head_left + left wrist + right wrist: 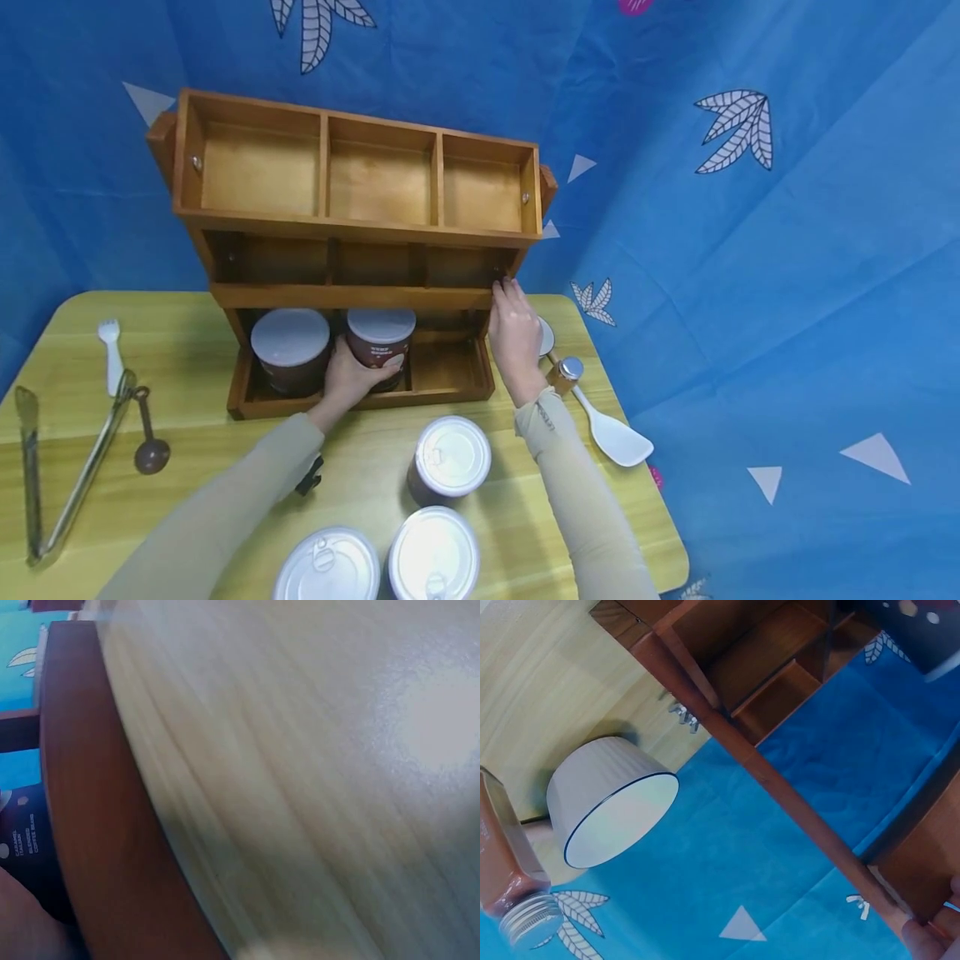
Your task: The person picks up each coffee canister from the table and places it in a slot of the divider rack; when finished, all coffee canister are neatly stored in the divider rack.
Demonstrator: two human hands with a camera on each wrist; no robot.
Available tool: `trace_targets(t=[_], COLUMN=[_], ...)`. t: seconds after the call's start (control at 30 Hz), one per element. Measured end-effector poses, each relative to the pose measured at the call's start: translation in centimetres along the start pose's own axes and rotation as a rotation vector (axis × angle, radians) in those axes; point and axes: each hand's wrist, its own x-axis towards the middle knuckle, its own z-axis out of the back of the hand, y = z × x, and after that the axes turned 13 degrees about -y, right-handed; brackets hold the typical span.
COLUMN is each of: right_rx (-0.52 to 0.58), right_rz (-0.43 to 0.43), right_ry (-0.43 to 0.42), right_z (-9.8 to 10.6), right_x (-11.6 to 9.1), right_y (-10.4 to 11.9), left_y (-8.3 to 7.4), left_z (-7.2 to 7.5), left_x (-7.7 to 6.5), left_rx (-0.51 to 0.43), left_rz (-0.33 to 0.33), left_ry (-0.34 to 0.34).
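A three-tier wooden rack (pixel 352 298) stands at the back of the table. My left hand (pixel 349 377) grips a dark brown can (pixel 381 354) with a white lid, in the middle part of the bottom tier. Printed lettering on this can (pixel 24 832) shows at the left edge of the left wrist view. Left of it in the same tier sits another dark can (pixel 291 346) with a white lid. My right hand (pixel 516 333) holds the rack's right side at the middle tier, thumb and fingers on the wood (pixel 922 885) in the right wrist view.
Several white-lidded cans, one of them nearest the rack (pixel 452 457), stand before it. At the right are a white cup (pixel 615 799), a small jar (pixel 564 375) and a white spatula (pixel 621 437). Tongs (pixel 82 487), a brown spoon (pixel 152 454) and a white fork (pixel 112 358) lie left.
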Motion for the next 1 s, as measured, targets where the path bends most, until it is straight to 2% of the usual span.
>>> trace_targets(t=[0.3, 0.47, 0.6, 0.7, 0.9, 1.0], right_rx=[-0.002, -0.006, 0.001, 0.002, -0.008, -0.009], right_rz=[0.000, 0.003, 0.011, 0.013, 0.006, 0.015], right_ry=[0.003, 0.002, 0.000, 0.010, 0.023, 0.010], right_z=[0.2, 0.2, 0.1, 0.1, 0.2, 0.3], right_x=[0.2, 0.2, 0.3, 0.3, 0.2, 0.2], right_y=[0.2, 0.2, 0.2, 0.3, 0.1, 0.0], left_y=[0.5, 0.4, 0.2, -0.2, -1.3, -1.3], left_z=[-0.8, -0.8, -0.2, 1.3, 6.4, 8.2], left_x=[-0.3, -0.8, -1.3, -2.2, -5.7, -7.3], left_rx=[0.012, 0.014, -0.030, -0.054, 0.011, -0.018], left_rz=[0.000, 0.014, 0.000, 0.011, 0.073, -0.003], left_ry=[0.010, 0.024, 0.011, 0.045, 0.227, 0.273])
